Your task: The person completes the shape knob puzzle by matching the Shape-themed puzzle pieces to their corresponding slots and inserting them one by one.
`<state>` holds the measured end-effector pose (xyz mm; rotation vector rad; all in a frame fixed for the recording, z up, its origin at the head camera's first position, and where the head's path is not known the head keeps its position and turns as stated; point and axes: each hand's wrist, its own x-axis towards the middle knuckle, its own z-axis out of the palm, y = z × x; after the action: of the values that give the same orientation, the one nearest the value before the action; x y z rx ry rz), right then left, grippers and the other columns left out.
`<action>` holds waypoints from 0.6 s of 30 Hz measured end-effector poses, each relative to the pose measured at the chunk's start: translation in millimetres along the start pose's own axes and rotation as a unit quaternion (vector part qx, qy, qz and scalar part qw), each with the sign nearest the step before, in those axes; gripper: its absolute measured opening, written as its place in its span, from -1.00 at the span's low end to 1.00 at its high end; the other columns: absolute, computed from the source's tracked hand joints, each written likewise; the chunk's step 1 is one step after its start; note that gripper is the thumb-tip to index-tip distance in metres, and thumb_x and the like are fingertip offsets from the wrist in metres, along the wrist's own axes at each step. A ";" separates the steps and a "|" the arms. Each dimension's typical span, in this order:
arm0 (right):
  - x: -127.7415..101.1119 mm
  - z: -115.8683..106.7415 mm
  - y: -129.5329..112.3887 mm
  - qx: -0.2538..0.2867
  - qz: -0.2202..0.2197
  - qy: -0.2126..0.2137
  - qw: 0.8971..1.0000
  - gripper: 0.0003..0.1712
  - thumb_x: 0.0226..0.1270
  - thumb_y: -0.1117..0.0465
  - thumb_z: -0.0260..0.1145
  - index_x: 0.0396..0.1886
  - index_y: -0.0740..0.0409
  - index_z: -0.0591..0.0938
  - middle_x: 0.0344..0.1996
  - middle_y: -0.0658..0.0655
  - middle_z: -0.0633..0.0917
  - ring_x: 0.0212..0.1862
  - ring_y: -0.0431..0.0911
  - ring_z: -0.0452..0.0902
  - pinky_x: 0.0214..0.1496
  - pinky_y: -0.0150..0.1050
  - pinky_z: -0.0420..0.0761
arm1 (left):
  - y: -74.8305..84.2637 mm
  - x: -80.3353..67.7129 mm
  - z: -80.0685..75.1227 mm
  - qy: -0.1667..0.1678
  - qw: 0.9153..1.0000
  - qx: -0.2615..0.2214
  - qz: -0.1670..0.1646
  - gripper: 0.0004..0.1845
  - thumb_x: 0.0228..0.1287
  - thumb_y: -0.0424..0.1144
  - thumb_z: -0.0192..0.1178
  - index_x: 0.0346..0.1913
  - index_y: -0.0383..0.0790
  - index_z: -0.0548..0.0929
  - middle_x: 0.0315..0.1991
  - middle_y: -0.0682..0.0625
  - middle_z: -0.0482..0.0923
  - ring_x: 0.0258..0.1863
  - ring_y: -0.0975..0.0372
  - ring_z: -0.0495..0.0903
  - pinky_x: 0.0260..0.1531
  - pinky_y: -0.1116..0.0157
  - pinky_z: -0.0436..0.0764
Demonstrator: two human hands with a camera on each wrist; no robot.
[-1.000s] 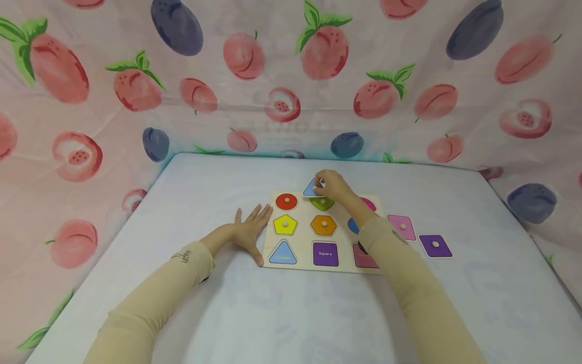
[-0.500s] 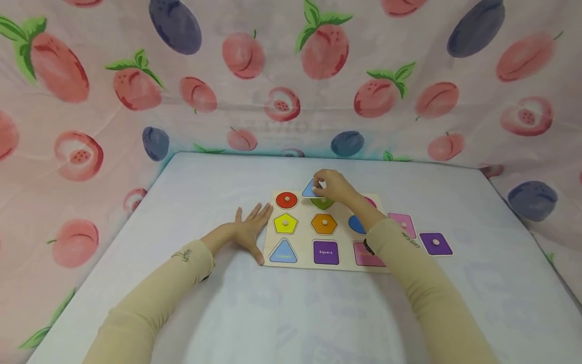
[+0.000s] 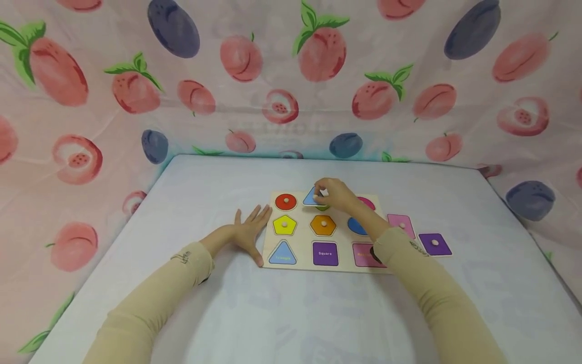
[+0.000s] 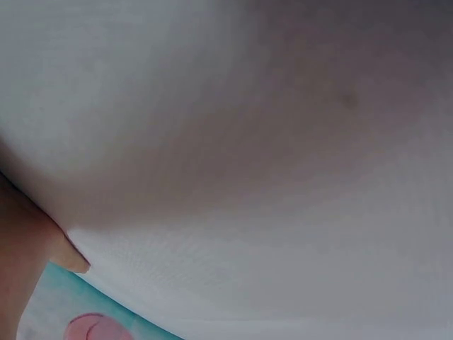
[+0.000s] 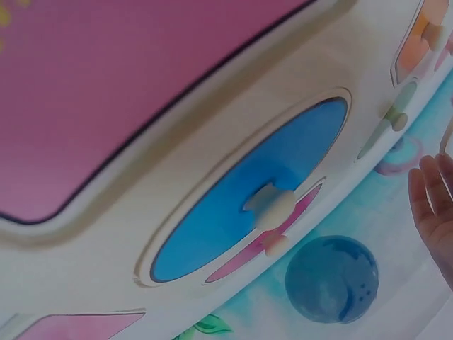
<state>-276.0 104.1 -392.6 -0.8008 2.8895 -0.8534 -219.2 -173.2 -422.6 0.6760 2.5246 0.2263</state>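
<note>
My right hand [image 3: 335, 196] pinches a light blue triangle puzzle piece [image 3: 310, 197] over the far row of a wooden shape puzzle board [image 3: 300, 247]. The triangle overlaps the green knobbed piece [image 3: 323, 208], hiding most of it. In the right wrist view, the fingers [image 5: 430, 202] show at the right edge, beyond the blue oval piece [image 5: 212, 227] with its knob. My left hand [image 3: 249, 234] lies with spread fingers along the board's left edge. The near row has three recesses without knobs: a blue triangle recess [image 3: 282, 252], a purple square recess [image 3: 325, 254] and a pink recess [image 3: 365, 255].
On the white table [image 3: 218, 182], right of the board, lie a pink knobbed piece [image 3: 400, 225] and a purple square piece [image 3: 435, 244]. Red [image 3: 285, 202], yellow [image 3: 284, 225] and orange [image 3: 323, 226] knobbed pieces sit in the board. A fruit-print curtain [image 3: 245, 111] stands behind.
My right hand has brought the triangle piece slightly nearer, so it covers more of the green piece. The left hand has stayed at the board's left edge.
</note>
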 end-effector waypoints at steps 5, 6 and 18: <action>-6.4 3.3 -4.5 -0.001 0.007 -0.011 1.000 -0.85 0.27 0.25 0.28 -0.47 0.17 0.52 0.04 0.26 0.62 0.13 0.16 0.47 0.27 0.06 0.42 | 0.3 1.4 1.8 0.001 1.000 0.008 -0.007 0.52 -0.32 0.22 0.50 0.47 -0.20 -0.45 0.50 -0.09 -0.61 0.47 0.00 -0.63 0.24 -0.31 -0.57; -7.6 3.5 -5.9 -0.002 0.008 -0.013 1.000 -0.85 0.27 0.25 0.28 -0.47 0.17 0.52 0.05 0.26 0.62 0.13 0.16 0.47 0.28 0.05 0.41 | 0.4 1.5 1.9 0.002 1.000 0.008 -0.007 0.52 -0.32 0.21 0.50 0.47 -0.20 -0.45 0.50 -0.09 -0.61 0.47 0.00 -0.63 0.24 -0.31 -0.56; -25.0 13.0 -21.3 0.003 0.044 -0.045 0.998 -0.87 0.29 0.18 0.28 -0.40 0.14 0.57 0.00 0.19 0.63 -0.08 0.02 0.52 0.15 -0.10 0.52 | 1.2 -1.1 1.4 0.005 1.000 -0.007 0.003 0.51 -0.30 0.18 0.51 0.47 -0.25 -0.43 0.50 -0.14 -0.59 0.47 -0.04 -0.61 0.22 -0.33 -0.58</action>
<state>-242.1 94.4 -395.7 -0.6857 2.8183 -0.7960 -217.1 -172.6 -423.0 0.6801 2.5282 0.2491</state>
